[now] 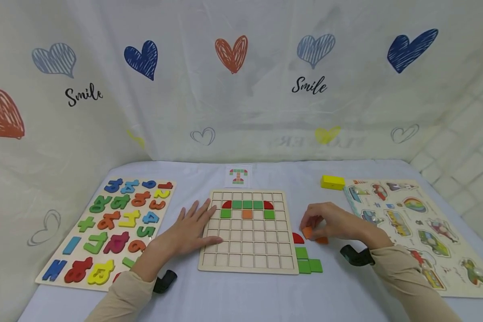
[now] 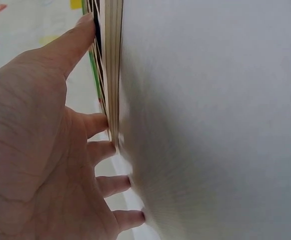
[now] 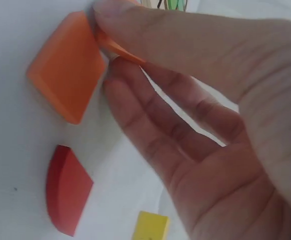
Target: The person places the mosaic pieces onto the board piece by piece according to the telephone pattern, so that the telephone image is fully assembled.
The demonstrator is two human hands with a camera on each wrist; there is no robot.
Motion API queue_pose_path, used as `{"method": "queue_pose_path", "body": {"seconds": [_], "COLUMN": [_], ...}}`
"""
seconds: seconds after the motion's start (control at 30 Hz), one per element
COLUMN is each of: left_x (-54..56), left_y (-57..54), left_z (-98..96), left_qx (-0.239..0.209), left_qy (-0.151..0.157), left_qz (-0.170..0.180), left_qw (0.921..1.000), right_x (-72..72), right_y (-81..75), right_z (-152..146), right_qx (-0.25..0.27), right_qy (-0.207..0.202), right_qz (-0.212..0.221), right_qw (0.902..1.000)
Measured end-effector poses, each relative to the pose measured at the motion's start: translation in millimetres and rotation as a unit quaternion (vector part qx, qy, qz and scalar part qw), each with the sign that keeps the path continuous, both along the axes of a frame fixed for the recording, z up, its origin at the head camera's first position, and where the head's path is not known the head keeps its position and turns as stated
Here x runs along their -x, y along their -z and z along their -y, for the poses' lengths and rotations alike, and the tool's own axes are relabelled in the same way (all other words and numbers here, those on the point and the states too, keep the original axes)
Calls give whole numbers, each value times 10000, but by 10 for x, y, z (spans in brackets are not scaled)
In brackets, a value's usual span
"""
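Hands [image 1: 192,229] between letter board [image 1: 133,233] and picture puzzle [image 1: 453,266]

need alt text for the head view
The right hand pinches an orange tile beside a partly filled grid board whose left edge the left hand touches. A pattern card lies behind it; a number puzzle and picture puzzle flank the board.

A white-clothed table [image 1: 209,295] is bearing a pale-wood grid board [image 1: 248,236], three green square tiles [image 1: 315,265], a red quarter-round tile [image 1: 298,238], an orange square tile [image 3: 70,67], a printed white card [image 1: 238,176], a yellow rectangular block [image 1: 332,182], a cream letter-and-number board [image 1: 117,259] and a picture-puzzle board [image 1: 448,273].
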State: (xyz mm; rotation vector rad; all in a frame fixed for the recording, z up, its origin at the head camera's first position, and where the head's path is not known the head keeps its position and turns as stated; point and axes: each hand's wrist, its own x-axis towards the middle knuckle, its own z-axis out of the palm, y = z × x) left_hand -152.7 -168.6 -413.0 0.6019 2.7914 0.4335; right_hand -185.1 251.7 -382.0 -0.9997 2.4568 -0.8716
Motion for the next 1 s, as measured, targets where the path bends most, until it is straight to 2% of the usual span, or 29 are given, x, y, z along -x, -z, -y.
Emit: {"method": "queue_pose_path", "body": {"seconds": [0.23, 0.47, 0.7, 1.0], "left_x": [7, 15, 10, -3], "left_y": [9, 9, -6, -14], "left_z": [3, 3, -4, -8], "left_qx": [-50, -45, -33, -28], "left_qy": [-7, -4, -46, -45], "left_qz": [9, 21, 36, 52], "left_qw": [10000, 10000, 10000, 10000], "right_x": [25, 74, 100, 96], "right_y": [20, -6, -28, 3], "right_z": [-22, 70, 379, 864], "right_qx": [472, 644, 1377, 1797], "right_qy": [-31, -80, -111, 42], "right_qz": [-62, -340, -778, -965], "right_qw": [9989, 9973, 9874, 9790]}}
